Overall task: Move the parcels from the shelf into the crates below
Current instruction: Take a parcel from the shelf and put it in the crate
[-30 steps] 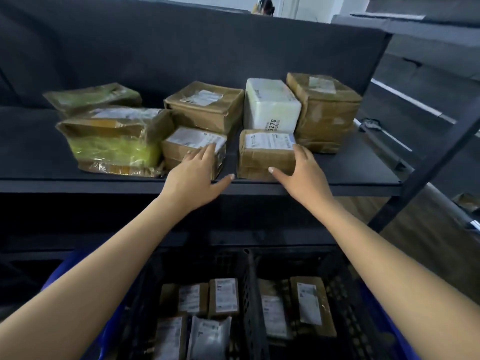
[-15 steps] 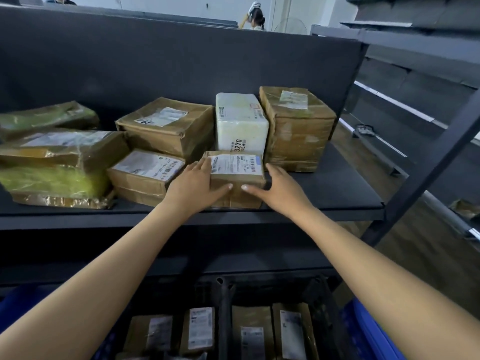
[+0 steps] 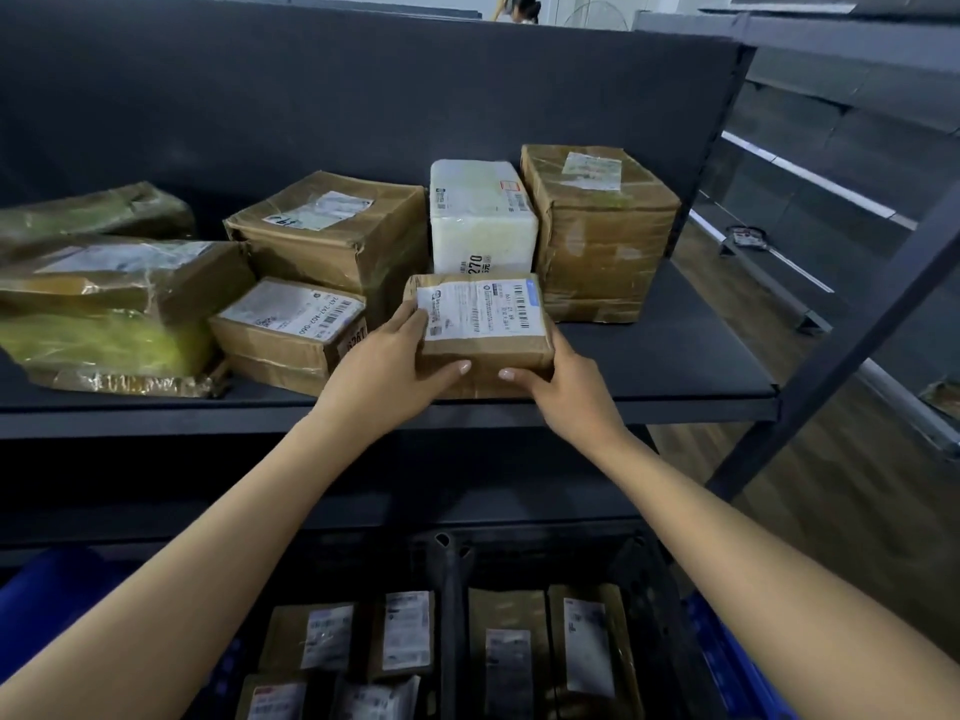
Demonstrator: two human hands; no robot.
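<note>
Left hand (image 3: 387, 376): your fingers curl round the left end of the parcel (image 3: 483, 324), thumb on its front face.
Parcel: brown, label up, at the front edge of the shelf (image 3: 675, 366), just in front of the white box (image 3: 483, 220).
Right hand (image 3: 566, 392): fingers wrap the right end, thumb in front.
Handling: keep it level, draw it clear of its neighbours, lower it into the crates (image 3: 452, 563).

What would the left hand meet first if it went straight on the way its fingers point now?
Most likely the white parcel behind. The left hand grips the small labelled parcel and points toward the back of the shelf and a little right, where that white parcel stands; depth is unclear.
</note>
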